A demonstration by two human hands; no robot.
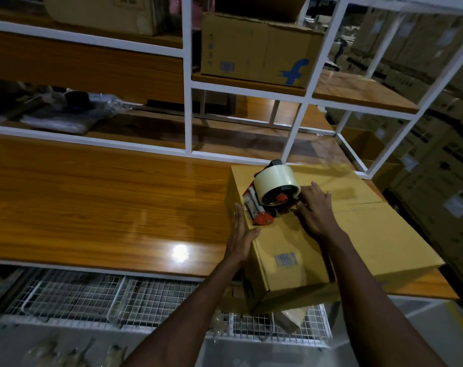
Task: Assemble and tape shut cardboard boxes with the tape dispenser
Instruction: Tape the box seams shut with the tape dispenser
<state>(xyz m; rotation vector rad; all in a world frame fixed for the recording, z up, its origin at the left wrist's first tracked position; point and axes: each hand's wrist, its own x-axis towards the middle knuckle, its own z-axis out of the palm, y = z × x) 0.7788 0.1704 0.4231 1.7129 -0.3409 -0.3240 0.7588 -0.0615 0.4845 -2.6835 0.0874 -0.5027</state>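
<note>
Head view. Cardboard box [315, 234] closed, lying on the wooden bench [106, 202] toward its right end, near corner overhanging the bench's front edge above a wire basket [135, 295]. Tape dispenser [271, 198] sitting on top of the box at its left edge, red nose pointing down over that edge, clear roll uppermost. Left hand [239, 238] flat against the box's left side, fingers straight and together, thumb hooked over the top edge just in front of the dispenser's nose; gripping nothing. Right hand [315, 210] on top of the box, just right of the dispenser, fingers spread and laid over the handle end; whether actually closed round the handle cannot be told, handle hidden beneath the palm.

Risks, as judged: thumb very near the nose, where the cutter probably sits; a quick pull toward the front could nick it. Overhanging corner leaves the box poorly supported, so downward pressure could tip or slide it toward the basket. A loose hold on the handle could let the tape wander off the flap seam, or wrinkle. Weak bracing at the left side could let the box skid on the glossy bench.
</note>
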